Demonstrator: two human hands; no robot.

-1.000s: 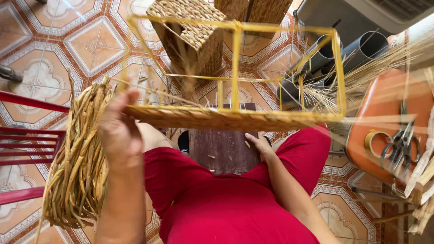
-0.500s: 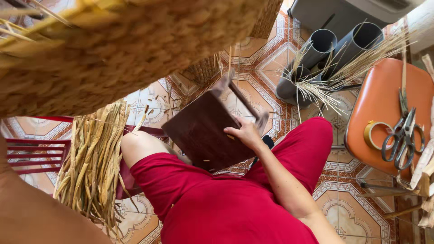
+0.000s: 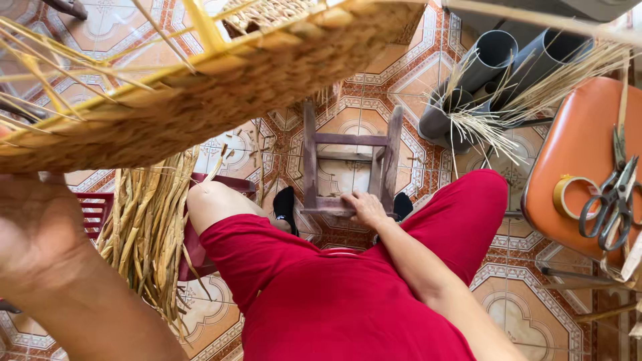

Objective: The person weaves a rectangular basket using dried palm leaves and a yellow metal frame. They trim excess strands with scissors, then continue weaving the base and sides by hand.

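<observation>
Compared with half a second ago, the small wooden stool [image 3: 348, 167] has turned: then it showed its dark flat seat, now it lies with its legs and rungs toward the camera, between the two feet on the tiled floor [image 3: 374, 87]. The woven basket [image 3: 200, 93] has also shifted; it covers less of the view, and its yellow frame rods are visible again at the top.

Nearest to the camera, the left hand [image 3: 40, 234] is raised and very close, so it is blurred. It is under the edge of the basket and seems to support it, but I cannot tell whether the fingers are closed on it. Next come the red shorts and the bare knee. The right hand [image 3: 364, 207] reaches down, and its fingers are closed on the near rail of the stool.

I judge that the step in hand is positioning the stool while the basket is kept lifted. The next move calls for a firm hold on the rail and a steady left arm, so the basket does not tip.

Beside the left leg hangs a bundle of dried reeds [image 3: 150, 227]. Farther right, scissors [image 3: 612, 200] and a tape roll [image 3: 572, 197] lie on an orange seat [image 3: 575, 140]. Beyond stand grey pipes [image 3: 495, 60] with thin straws.
</observation>
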